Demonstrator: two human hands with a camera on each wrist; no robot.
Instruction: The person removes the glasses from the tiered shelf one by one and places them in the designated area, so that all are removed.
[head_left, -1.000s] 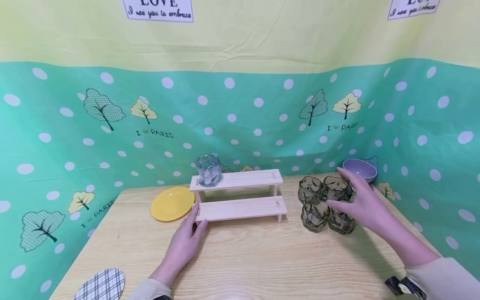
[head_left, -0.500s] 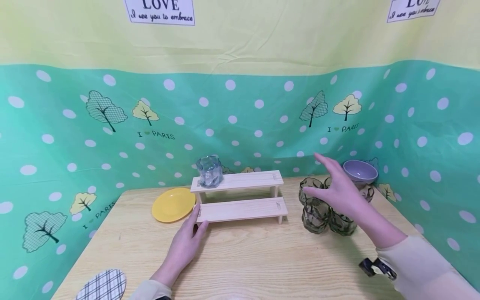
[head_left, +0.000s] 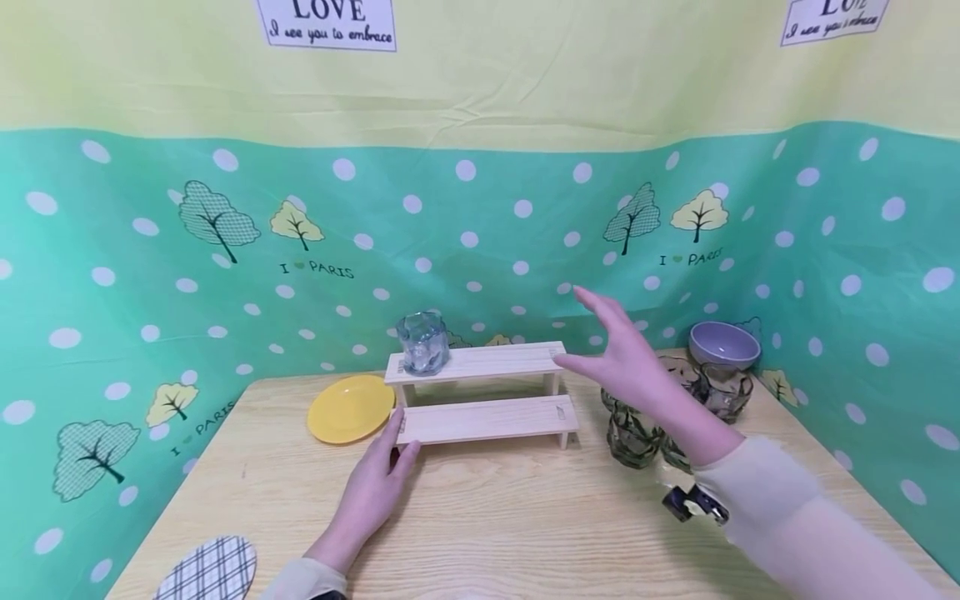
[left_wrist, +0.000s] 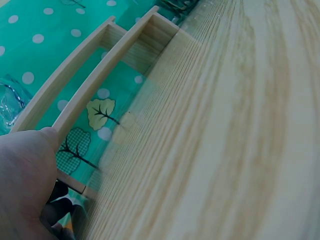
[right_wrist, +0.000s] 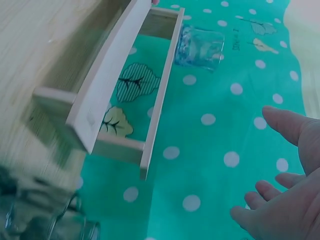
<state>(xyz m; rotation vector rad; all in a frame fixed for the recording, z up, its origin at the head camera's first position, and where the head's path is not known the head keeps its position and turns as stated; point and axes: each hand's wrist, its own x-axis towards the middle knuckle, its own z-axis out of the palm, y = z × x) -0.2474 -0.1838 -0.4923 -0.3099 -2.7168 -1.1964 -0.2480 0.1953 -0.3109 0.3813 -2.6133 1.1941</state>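
Observation:
A two-tier wooden rack (head_left: 480,420) stands in the middle of the table. My left hand (head_left: 372,490) holds the left end of its lower tier; the left wrist view shows the thumb against the board's end, with darkly shadowed fingers below. A clear bluish glass (head_left: 424,345) sits on the upper tier's left end. My right hand (head_left: 626,363) hovers by that tier's right end, fingers spread, holding nothing. Several smoky dark glasses (head_left: 633,437) cluster on the table at the right, partly hidden by my right hand and forearm.
A yellow plate (head_left: 350,409) lies left of the rack. A purple bowl (head_left: 724,344) is at the back right, behind the dark glasses. A checked round mat (head_left: 212,568) lies at the front left. A green polka-dot cloth (head_left: 465,208) hangs behind the table.
My right hand has moved left, from over the dark glasses to beside the rack's upper tier, still empty. The left hand stays at the rack's left end.

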